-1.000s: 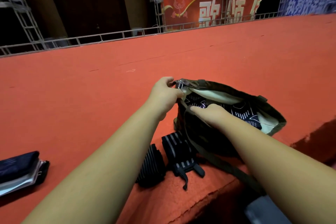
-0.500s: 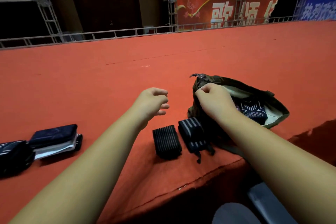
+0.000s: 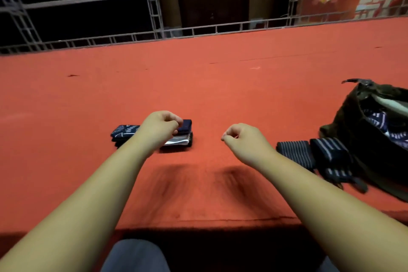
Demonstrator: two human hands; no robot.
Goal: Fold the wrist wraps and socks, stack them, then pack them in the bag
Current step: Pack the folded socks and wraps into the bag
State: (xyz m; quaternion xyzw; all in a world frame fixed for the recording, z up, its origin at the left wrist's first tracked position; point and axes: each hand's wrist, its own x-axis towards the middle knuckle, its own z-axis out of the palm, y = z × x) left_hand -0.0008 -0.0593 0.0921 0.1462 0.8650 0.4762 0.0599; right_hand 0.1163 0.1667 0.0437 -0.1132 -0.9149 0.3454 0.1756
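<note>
The left hand [image 3: 161, 128] curls its grip over the stack of folded navy socks [image 3: 186, 125]; whether it pinches them I can't tell. The right hand [image 3: 245, 139] hangs loosely curled, empty. Striped black elastic wrist wraps [image 3: 295, 153] lie beside the open olive fabric bag [image 3: 353, 130], near the red carpeted stage's [image 3: 198, 86] front edge.

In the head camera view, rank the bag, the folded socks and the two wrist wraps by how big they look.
bag: largest, though cropped by the frame edge
folded socks: partly behind the left hand
wrist wraps: the two look alike
</note>
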